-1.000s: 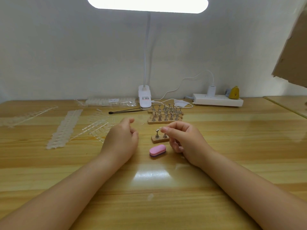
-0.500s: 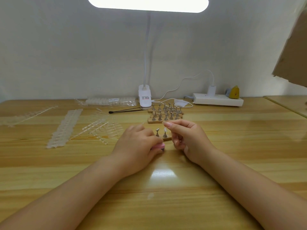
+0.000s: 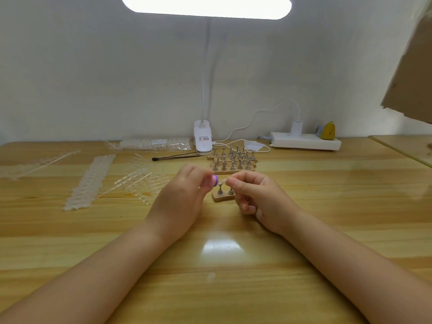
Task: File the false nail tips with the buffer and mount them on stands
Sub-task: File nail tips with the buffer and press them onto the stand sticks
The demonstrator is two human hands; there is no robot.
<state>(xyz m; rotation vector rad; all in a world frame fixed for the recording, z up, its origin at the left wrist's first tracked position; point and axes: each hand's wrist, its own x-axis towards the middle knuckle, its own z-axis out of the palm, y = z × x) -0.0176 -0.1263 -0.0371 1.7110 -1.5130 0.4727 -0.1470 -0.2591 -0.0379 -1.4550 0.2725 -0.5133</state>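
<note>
My left hand grips the pink and purple buffer and holds it up off the table, its end facing the nail tip. My right hand pinches a clear false nail tip between thumb and forefinger, right beside the buffer. Just behind and below them sits a small wooden block with two metal stands. Further back are wooden bars with several metal stands. Strips of clear nail tips lie on the left of the wooden table.
A white clip lamp stands at the back centre, its light bar overhead. A white power strip with a plug and cable lies back right. A black thin tool and a bag of tips lie back left. Cardboard hangs top right.
My left hand reached to the pink buffer on the table, gripped it and lifted it up beside the nail tip. My right hand stayed near the small block, still pinching the tip.
</note>
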